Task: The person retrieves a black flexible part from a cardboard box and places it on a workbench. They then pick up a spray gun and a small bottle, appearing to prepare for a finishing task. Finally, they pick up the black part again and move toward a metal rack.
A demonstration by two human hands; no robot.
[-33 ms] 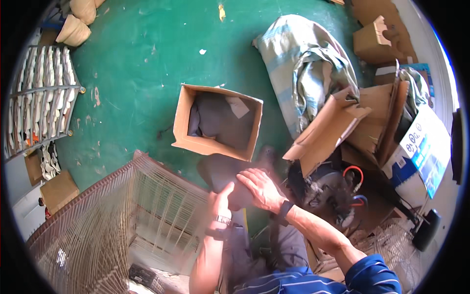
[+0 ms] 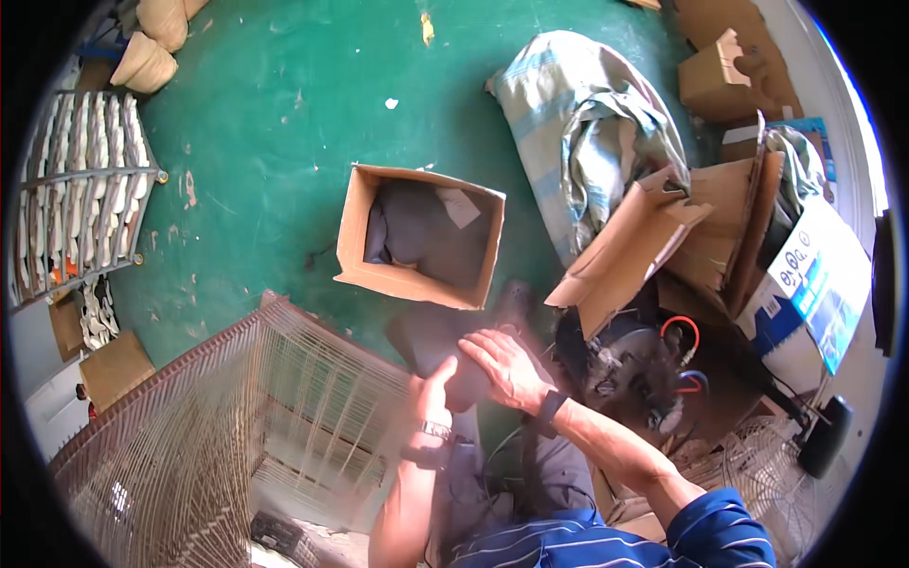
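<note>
Between my hands is a dark grey, smooth, sheet-like piece [image 2: 421,336], bent and blurred at its edges. I cannot make out its kind. My left hand [image 2: 431,393] grips its near side, thumb on top and the other fingers hidden underneath. My right hand [image 2: 504,367] is closed over its right side, fingers together on its upper face and thumb hidden. Just beyond my hands, an open cardboard box [image 2: 352,227] holds similar dark grey material [image 2: 426,227] with a white paper slip [image 2: 458,207] on top.
A corded rack [image 2: 161,426] stands at the left. To the right are a cardboard flap [image 2: 625,256], a dark machine with a red hose [image 2: 630,364] and a wire fan guard [image 2: 757,483]. A striped sack [image 2: 540,123] lies beyond. At far left stands a loaded rack [image 2: 85,180].
The far part of the grey piece has dipped slightly and turned toward me between my hands. My hands have barely moved, and the view has shifted a little.
</note>
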